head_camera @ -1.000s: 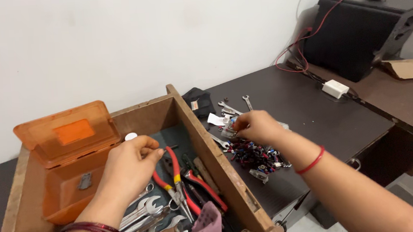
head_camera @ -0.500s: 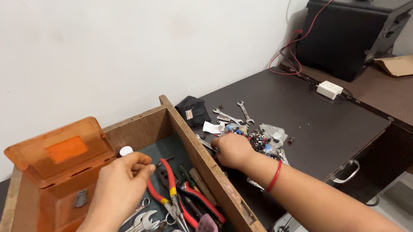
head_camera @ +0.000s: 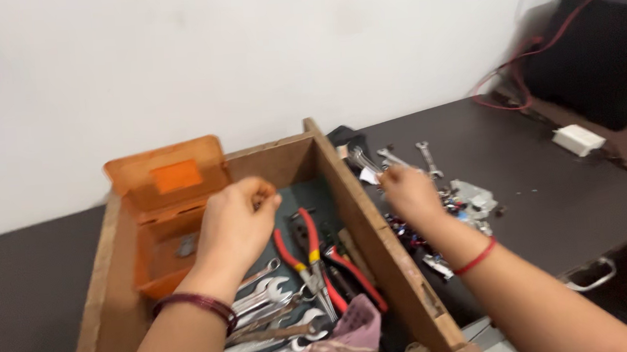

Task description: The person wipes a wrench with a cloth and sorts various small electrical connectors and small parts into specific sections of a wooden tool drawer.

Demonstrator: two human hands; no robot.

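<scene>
A person leans over a dark surface (head_camera: pixel 551 203) and works with both bare hands. An open wooden drawer box (head_camera: pixel 377 238) sits toward the left edge of the surface, against the white wall.

The left hand (head_camera: pixel 235 229) hovers inside the box, just in front of an open orange plastic case (head_camera: pixel 165 208) at the box's back left corner. The wrist is bent down and carries dark bangles. The fingers are curled into a narrow pinch grip; whether something small sits between the fingertips cannot be told, because the hand is blurred. Below it lie red-handled pliers (head_camera: pixel 300 254) and a heap of wrenches (head_camera: pixel 267 297), with a patterned cloth (head_camera: pixel 340 343) at the box's near edge.

The right hand (head_camera: pixel 406 191) reaches past the right wall of the box, wrist with a red bangle, fingers closed on a wrench (head_camera: pixel 364 161) lifted above the surface. Under and beside it lies a pile of small parts (head_camera: pixel 448 211), with more loose wrenches (head_camera: pixel 411 158) behind. A white adapter (head_camera: pixel 578 139) rests near the far right edge.

Likely risks: the lifted wrench could slip from the light fingertip hold and scatter the small parts, and the forearm passing low could sweep them off the near edge.
</scene>
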